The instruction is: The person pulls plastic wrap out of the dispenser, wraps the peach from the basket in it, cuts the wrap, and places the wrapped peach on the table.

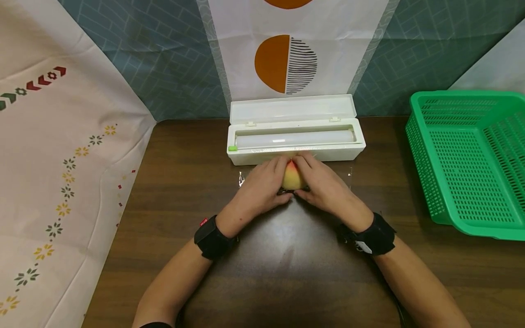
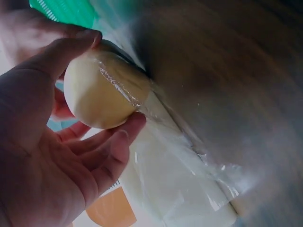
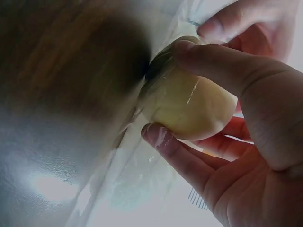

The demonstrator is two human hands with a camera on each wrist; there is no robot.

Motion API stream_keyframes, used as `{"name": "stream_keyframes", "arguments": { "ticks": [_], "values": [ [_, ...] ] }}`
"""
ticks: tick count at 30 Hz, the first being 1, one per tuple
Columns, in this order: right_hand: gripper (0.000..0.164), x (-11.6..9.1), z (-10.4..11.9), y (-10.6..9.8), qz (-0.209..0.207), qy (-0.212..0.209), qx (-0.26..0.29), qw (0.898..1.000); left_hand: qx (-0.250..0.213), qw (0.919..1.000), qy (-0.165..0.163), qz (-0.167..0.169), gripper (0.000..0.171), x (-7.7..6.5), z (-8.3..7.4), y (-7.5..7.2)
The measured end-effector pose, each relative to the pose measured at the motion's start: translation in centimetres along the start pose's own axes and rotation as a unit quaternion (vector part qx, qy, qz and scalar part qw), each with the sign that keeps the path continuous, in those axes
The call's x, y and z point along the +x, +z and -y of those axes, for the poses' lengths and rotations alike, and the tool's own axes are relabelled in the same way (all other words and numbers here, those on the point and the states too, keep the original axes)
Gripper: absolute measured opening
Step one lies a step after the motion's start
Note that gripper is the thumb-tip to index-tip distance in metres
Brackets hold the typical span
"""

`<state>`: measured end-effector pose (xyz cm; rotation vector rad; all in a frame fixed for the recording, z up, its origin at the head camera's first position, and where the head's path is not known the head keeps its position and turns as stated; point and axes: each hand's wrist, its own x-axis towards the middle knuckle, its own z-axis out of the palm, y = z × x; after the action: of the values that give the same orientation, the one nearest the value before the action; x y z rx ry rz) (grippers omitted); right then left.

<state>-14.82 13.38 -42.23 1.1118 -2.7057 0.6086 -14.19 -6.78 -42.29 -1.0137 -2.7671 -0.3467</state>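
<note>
A yellow peach with a red tip (image 1: 293,177) sits between both hands, just in front of the cling film dispenser (image 1: 254,158). My left hand (image 1: 261,186) curls round its left side, thumb at the near edge. Opposite it, my right hand (image 1: 328,187) grips the right side the same way. Clear cling film (image 2: 210,182) lies spread under the peach, and part of it clings up over the fruit's surface. In the right wrist view a fingertip presses film against the peach (image 3: 189,101). The fingers hide much of the fruit in the head view.
The dispenser's white lid (image 1: 293,109) stands raised behind its film roll (image 1: 295,138). A green perforated basket (image 1: 440,182) stands at the right of the wooden table (image 1: 287,291). A patterned cloth (image 1: 53,182) hangs along the left side.
</note>
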Motion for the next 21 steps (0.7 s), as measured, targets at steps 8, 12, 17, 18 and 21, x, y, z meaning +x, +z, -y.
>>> {"name": "stream_keyframes", "arguments": {
  "ticks": [8,12,17,18,21],
  "values": [
    [0.087,0.05,0.02,-0.19,-0.005,0.003,0.014,1.000,0.057,0.9983,-0.008,-0.006,0.105,-0.16,-0.52,0.23],
    [0.084,0.01,0.07,-0.22,-0.016,0.007,0.013,1.000,0.074,0.9972,-0.006,-0.011,0.093,0.00,-0.54,0.20],
    [0.083,0.00,0.21,-0.44,-0.009,0.019,0.007,1.000,0.068,0.9974,-0.003,-0.024,0.080,0.12,-0.44,0.17],
    [0.084,-0.02,0.22,-0.48,-0.009,0.021,0.007,1.000,0.064,0.9976,-0.003,-0.027,0.080,0.12,-0.43,0.17],
    [0.085,-0.03,0.21,-0.57,-0.011,0.023,0.003,1.000,0.053,0.9980,-0.002,-0.034,0.081,0.08,-0.41,0.14]
  ]
}}
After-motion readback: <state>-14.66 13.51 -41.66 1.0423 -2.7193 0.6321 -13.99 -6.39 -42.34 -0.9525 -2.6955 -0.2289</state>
